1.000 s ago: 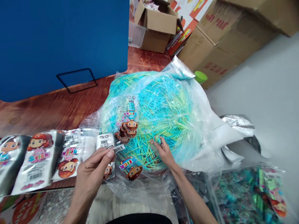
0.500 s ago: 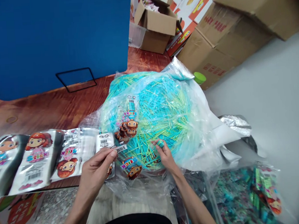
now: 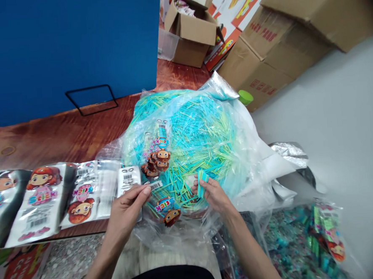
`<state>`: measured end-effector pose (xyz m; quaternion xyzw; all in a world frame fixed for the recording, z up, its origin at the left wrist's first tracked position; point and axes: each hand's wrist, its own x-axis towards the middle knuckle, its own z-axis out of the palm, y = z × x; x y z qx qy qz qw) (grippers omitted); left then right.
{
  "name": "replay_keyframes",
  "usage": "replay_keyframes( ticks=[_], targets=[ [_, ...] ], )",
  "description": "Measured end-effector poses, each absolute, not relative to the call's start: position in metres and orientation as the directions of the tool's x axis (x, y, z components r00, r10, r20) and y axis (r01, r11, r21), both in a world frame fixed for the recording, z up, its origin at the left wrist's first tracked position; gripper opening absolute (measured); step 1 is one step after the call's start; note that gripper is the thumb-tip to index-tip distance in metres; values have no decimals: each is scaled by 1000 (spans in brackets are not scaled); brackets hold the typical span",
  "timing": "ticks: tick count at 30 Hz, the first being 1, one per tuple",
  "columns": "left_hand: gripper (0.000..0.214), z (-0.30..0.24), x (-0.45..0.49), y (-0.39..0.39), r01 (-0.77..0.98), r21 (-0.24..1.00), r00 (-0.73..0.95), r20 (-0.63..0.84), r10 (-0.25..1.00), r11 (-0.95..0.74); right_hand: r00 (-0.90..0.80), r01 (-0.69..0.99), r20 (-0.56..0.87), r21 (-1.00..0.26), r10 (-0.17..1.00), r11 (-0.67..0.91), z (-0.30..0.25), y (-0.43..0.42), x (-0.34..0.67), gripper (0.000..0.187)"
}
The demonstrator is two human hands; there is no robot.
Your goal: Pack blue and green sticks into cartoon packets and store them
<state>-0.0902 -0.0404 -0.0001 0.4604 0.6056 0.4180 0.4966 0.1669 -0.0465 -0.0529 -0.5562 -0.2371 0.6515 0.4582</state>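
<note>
My left hand (image 3: pixel 130 206) pinches the barcode end of a clear printed pouch (image 3: pixel 167 206), whose cartoon face hangs toward me. Between the fingers and thumb of my right hand (image 3: pixel 213 192) is a small bundle of blue and green sticks (image 3: pixel 202 182). Both hands are over a large clear plastic bag (image 3: pixel 238 153) spread around a heap of loose blue and green sticks (image 3: pixel 191 122). Several printed pouches (image 3: pixel 158 154) with sticks in them lie overlapping on the left part of the heap. A stack of flat pouches (image 3: pixel 127 179) sits just beyond my left hand.
More stacks of printed pouches (image 3: pixel 41 199) line the table's near edge at left. A blue panel (image 3: pixel 67 45) with a black wire frame (image 3: pixel 92 99) stands behind. Cardboard boxes (image 3: pixel 263 59) are piled at the back right. Filled pouches (image 3: pixel 331 231) lie in a clear bag at lower right.
My right hand has turned and shifted slightly right, and the stick bundle now shows more fully in its fingers. My left hand has moved a little right with the pouch.
</note>
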Motion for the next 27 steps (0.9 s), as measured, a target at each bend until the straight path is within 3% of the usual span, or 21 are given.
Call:
replay_keyframes(
  ticks=[4,8,13,17,19,23,27],
  targets=[
    [24,-8,-76,-39,133,966,1,-226,974,223,-23,-277,-521,-817,853,-506,-45,-50,168,34],
    [24,-19,-67,-41,136,961,74,-253,965,242,-94,-94,-477,-869,874,-485,-46,-52,173,26],
    [25,-27,-60,-39,141,955,110,-277,955,260,-139,168,-371,-923,918,-347,-42,-52,177,22],
    [25,-22,-54,-36,146,952,108,-285,953,268,-146,436,-281,-879,949,-193,-46,-51,179,14],
    [25,-21,-51,-35,152,951,114,-287,951,268,-150,484,-264,-860,953,-162,-51,-51,181,13],
    [27,-29,-46,-32,121,951,119,-298,947,284,-108,365,-292,-901,950,-235,-54,-50,185,19],
    [31,-43,-38,-29,25,943,143,-331,933,331,-58,48,-331,-943,942,-328,-42,-53,180,26]
  ],
)
